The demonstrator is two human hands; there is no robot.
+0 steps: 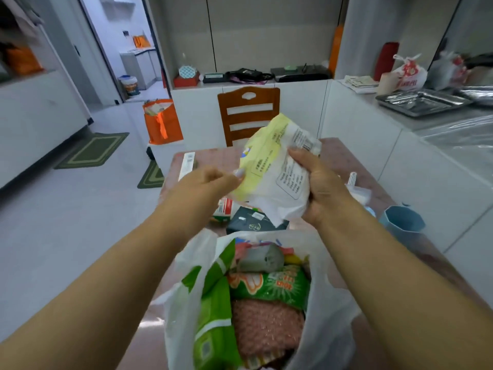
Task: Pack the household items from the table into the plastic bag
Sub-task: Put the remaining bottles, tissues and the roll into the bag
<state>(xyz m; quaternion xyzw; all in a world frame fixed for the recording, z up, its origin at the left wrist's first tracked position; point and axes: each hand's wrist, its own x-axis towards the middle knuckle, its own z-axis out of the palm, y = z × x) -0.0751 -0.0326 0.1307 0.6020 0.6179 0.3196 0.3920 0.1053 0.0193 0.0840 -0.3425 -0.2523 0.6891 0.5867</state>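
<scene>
White cabinets ring the pink table [337, 149]. Right hand [314, 182] grips a yellow-and-white soft pack [277, 161] above the plastic bag [186, 297]; left hand [213, 180], fingers curled, pinches its edge. The crammed bag could spill or tear. A dark box [253, 222], bottle [226, 208] and blue cup [402, 218] remain unpacked.

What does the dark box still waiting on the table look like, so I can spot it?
Start at the plastic bag. Just beyond its far rim, on the table, lies the dark box: flat, near black, small white label, beside a red-and-white package.
</scene>
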